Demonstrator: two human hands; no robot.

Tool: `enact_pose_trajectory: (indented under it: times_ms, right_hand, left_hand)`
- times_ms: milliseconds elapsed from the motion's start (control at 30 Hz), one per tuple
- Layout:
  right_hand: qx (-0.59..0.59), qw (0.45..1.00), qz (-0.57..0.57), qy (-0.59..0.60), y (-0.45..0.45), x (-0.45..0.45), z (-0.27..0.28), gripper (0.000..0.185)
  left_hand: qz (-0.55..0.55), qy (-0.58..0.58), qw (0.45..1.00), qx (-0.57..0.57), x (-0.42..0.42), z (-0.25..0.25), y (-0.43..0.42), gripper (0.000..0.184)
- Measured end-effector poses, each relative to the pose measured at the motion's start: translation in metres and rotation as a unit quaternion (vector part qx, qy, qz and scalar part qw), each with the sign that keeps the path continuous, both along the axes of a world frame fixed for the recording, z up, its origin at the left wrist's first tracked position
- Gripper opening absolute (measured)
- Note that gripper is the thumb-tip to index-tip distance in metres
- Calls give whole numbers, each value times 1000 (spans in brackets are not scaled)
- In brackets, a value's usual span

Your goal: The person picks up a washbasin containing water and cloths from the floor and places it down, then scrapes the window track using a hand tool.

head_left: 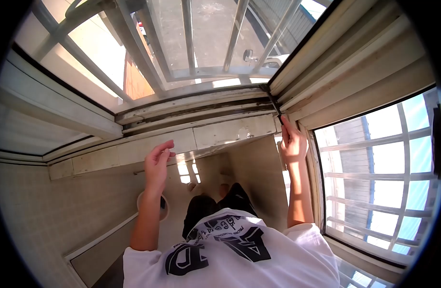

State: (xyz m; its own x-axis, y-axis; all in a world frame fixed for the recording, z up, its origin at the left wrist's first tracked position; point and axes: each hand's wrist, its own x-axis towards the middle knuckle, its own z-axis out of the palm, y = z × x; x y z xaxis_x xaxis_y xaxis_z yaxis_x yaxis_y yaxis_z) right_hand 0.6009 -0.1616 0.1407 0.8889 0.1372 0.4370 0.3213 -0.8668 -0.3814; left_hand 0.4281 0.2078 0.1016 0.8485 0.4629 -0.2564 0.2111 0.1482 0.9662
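Note:
My right hand is closed round the near end of a thin dark tool, whose far end reaches into the right corner of the window track. Dark dirt shows along the grooves of the track. My left hand is raised just on the near side of the tiled sill, its fingers loosely bent and apart, holding nothing. A wet, shiny spot shows on the sill to the left of my right hand.
Metal bars stand outside the window. A sliding sash is at the left, and a barred window is at the right. Below the sill, a round container stands on the floor near my left forearm.

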Motion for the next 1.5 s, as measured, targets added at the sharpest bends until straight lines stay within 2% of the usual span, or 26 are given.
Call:
enact_pose_trajectory:
  times_ms: [100,233,300,333,433,467,500,567,633,700,733,833,867,900,967,1000,1033,1100,1167,1200,1233,1300,1333,1400,1500]
  right_hand:
    - [22,995,-18,95,13,-11,12,30]
    - [11,998,-5,58,11,-9,20,28]
    - [-17,990,-78,115,-3,-2,29,28]
    - [5,996,-59,60,-13,2,17,28]
    - [-36,987,-75,139,1,-3,23,28]
    - [-10,999,-26,42,5,-8,14,29]
    - [33,995,4,91,8,-12,12,30]
    - [19,998,11,52,15,-15,6,31]
    - [71,997,18,35,10,-9,9,27]
    - [24,990,-64,124,2,-8,19,26]
    - [50,990,-63,112,-3,-9,13,29]
    - [89,979,-79,167,14,-23,6,32]
    - [122,986,-15,112,21,-29,-10,37]
    - [130,985,0,116,28,-39,-20,44]
    - [180,967,0,178,41,-47,-24,54]
    - [147,967,21,208,43,-48,-25,57]
    - [115,964,41,236,43,-49,-26,60]
    - [136,961,116,213,37,-50,-4,52]
    - [146,971,47,184,24,-38,14,48]
    - [184,975,48,114,20,-26,9,48]
    - [164,980,50,102,15,-11,2,49]
    - [50,993,29,103,25,15,10,53]
    - [32,997,50,58,29,26,10,55]
    - [-5,995,91,-30,35,41,7,59]
    - [-31,985,153,-73,37,56,4,65]
  left_hand:
    - [-16,1,1000,-11,1,-1,-5,29]
    - [-39,-6,999,-5,11,-1,-20,29]
    - [-60,-8,998,16,18,3,-32,30]
    - [-80,-17,997,8,21,2,-39,30]
    - [-139,-34,989,-28,32,-3,-71,31]
    - [-160,-34,985,-48,38,-4,-86,32]
    - [-181,-33,981,-68,45,-4,-101,33]
    - [-226,-36,971,-68,64,-1,-132,36]
    - [-267,-40,960,-67,85,-3,-161,42]
    - [-294,-14,949,-110,107,8,-189,48]
    - [-301,19,941,-155,117,24,-200,47]
    - [-326,-8,920,-217,135,31,-227,45]
    - [-326,-24,917,-226,141,18,-234,41]
    - [-283,1,936,-208,142,5,-244,38]
    - [-214,11,955,-206,145,-12,-244,40]
    - [-217,23,943,-252,144,-20,-233,37]
    - [-197,14,962,-189,141,-24,-225,38]
    - [-232,11,969,-81,133,1,-200,39]
    - [-280,80,948,-125,132,10,-174,41]
    - [-301,114,935,-148,134,12,-168,42]
    - [-292,101,948,-72,139,13,-168,42]
    - [-272,73,956,83,150,14,-169,44]
    - [-255,26,962,93,155,15,-170,45]
    - [-240,21,946,216,160,19,-161,45]
    - [-230,32,910,345,167,28,-140,44]
